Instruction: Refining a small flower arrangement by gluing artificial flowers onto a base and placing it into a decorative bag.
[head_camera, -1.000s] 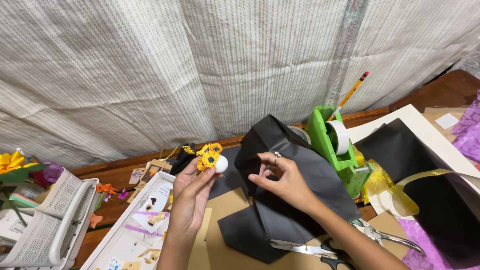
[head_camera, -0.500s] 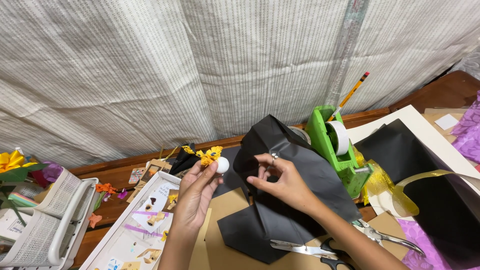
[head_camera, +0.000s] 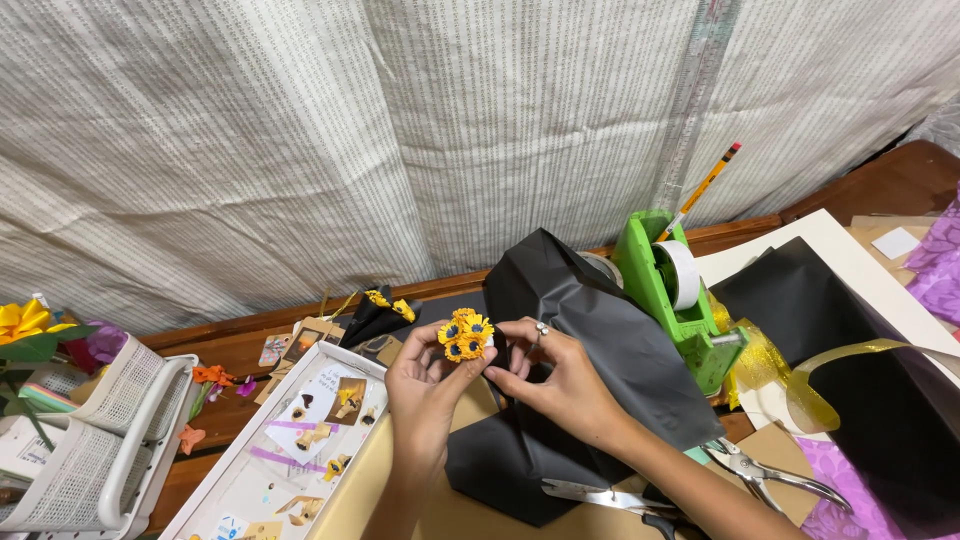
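Your left hand (head_camera: 425, 385) pinches the tiny orange paper flower cluster (head_camera: 465, 335) above the black paper sheet (head_camera: 600, 370), right hand (head_camera: 560, 375) fingertips closed on its edge; looks light, crushable, so I'd grip the base, not petals.

A green tape dispenser (head_camera: 672, 295) stands at three o'clock on the cluttered wooden worktop, a yellow pencil (head_camera: 704, 190) rising behind it against a pale woven curtain (head_camera: 400, 130). Scissors (head_camera: 610, 497) and pliers (head_camera: 768, 472) lie at five o'clock beside crumpled black paper (head_camera: 600, 350). A white basket (head_camera: 95, 440) sits at eight o'clock, next to a white tray (head_camera: 280, 450) of paper cutouts.
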